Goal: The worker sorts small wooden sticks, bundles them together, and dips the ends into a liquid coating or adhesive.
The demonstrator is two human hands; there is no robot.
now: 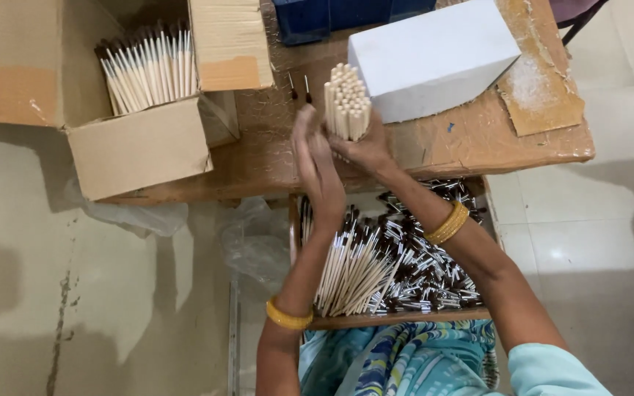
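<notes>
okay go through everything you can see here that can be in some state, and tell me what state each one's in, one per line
bundle of cream sticks: upright, gripped from below
right hand: closed around the bundle
left hand: open, flat beside the bundle
cardboard box: open, flaps up, cream pens standing inside
wooden tray: heaped with loose pens, unsorted
white box: closed, lying on the table
wooden table: surface worn and peeling
blue crate: mostly out of frame, contents hidden

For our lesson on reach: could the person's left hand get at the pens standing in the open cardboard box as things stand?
Probably yes. The left hand is flat against the bundle of pens gripped by the right hand, holding nothing itself. The cardboard box sits close to its left, flaps open, boxed pens exposed, nothing between.
</notes>
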